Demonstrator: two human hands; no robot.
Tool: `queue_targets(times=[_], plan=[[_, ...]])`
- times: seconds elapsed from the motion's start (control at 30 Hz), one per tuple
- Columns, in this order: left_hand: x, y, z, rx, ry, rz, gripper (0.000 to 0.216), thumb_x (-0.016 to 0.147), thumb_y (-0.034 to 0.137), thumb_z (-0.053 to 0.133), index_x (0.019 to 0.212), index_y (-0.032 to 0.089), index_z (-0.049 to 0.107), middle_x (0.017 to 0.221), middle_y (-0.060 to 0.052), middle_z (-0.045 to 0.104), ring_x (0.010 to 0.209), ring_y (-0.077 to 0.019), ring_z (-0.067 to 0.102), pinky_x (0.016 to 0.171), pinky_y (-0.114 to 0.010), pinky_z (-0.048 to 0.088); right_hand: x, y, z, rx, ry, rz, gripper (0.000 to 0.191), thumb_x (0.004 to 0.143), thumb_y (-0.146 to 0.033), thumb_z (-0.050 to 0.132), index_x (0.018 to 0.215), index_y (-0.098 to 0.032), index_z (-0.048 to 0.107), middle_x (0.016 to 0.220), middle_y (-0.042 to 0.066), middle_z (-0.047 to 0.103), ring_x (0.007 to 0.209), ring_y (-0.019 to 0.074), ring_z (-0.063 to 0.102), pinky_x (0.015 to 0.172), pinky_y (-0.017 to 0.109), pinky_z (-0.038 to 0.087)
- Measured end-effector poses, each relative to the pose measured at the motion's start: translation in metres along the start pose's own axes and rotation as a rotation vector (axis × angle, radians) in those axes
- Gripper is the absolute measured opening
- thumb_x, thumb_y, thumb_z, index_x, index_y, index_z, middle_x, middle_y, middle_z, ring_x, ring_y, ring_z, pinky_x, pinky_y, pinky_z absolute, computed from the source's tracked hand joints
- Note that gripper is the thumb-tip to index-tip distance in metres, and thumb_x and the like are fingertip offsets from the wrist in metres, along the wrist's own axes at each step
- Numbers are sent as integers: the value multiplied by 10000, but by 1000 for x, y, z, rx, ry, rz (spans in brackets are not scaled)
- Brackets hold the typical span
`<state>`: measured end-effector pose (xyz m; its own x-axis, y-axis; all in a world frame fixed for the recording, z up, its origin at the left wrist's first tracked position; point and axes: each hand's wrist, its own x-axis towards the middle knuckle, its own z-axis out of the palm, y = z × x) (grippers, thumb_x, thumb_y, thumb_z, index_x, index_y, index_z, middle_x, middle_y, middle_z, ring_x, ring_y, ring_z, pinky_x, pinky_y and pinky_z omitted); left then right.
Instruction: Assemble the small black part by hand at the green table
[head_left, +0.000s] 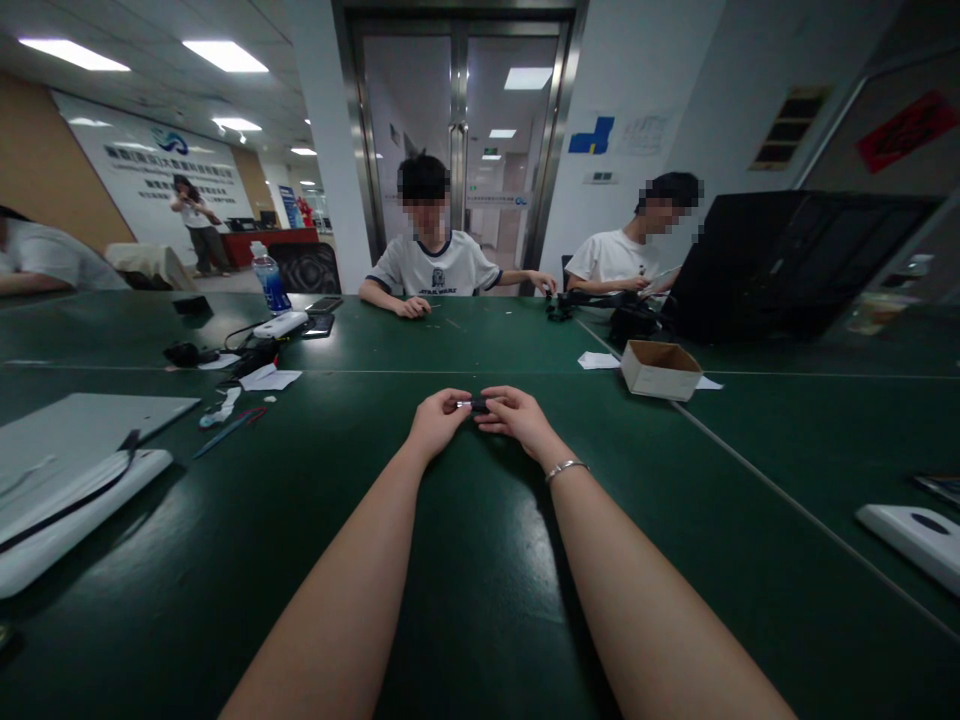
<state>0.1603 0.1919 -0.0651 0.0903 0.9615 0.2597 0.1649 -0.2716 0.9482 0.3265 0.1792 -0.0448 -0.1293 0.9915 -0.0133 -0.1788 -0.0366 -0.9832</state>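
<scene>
I look down on a dark green table [480, 600] crossed by pale seams. At the left lie a closed grey laptop [82, 425], a flat white device [67, 530] just beside it, and a blue pen [225, 432]. Farther back stands a water bottle [268, 282]. At the right sits an open cardboard box [660, 370] with white paper [598, 360] just beside it, and another white device [911, 535] well apart.

It was an office floor: long green-topped tables [750, 440] stood pushed together, with people in white T-shirts [431, 268] seated at the far side and an open black laptop [787, 265] at far right. Flat ceiling light panels [225, 55], steel-framed glass double doors [459, 150] straight ahead and a printed company banner [150, 170] on the far left wall showed the same.
</scene>
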Motion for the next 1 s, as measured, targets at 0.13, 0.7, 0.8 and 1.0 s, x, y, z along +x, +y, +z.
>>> queue_targets(times=[0.13, 0.7, 0.8, 1.0], plan=[[0, 1, -1, -23, 37, -38, 268, 740, 183, 690, 1000, 133, 652, 890, -87, 686, 832, -179, 654, 824, -335, 530, 0, 2, -1, 14, -21, -22, 177, 882, -4, 560, 980, -143, 608, 837, 48, 652, 693, 165, 712, 625, 253, 619], [0, 7, -3, -122, -3, -118, 206, 706, 212, 733, 872, 113, 661, 735, -55, 680, 723, -150, 652, 712, -277, 530, 2, 4, -2, -3, -46, -43, 222, 829, -17, 604, 992, -167, 618, 934, 31, 587, 734, 168, 709, 615, 243, 625], [0, 7, -3, -133, -7, -131, 232, 698, 240, 752, 865, 110, 656, 728, -54, 675, 718, -152, 651, 707, -283, 530, 2, 4, -3, -1, -45, -48, 228, 823, -16, 615, 993, -169, 626, 952, 36, 584, 733, 165, 708, 621, 249, 627], [-1, 7, -1, -144, -4, -144, 174, 731, 208, 728, 852, 111, 651, 739, -56, 676, 707, -145, 648, 705, -281, 528, 1, 3, -3, 0, -47, -63, 236, 821, -9, 619, 987, -174, 645, 1005, 49, 577, 744, 163, 711, 650, 268, 627]])
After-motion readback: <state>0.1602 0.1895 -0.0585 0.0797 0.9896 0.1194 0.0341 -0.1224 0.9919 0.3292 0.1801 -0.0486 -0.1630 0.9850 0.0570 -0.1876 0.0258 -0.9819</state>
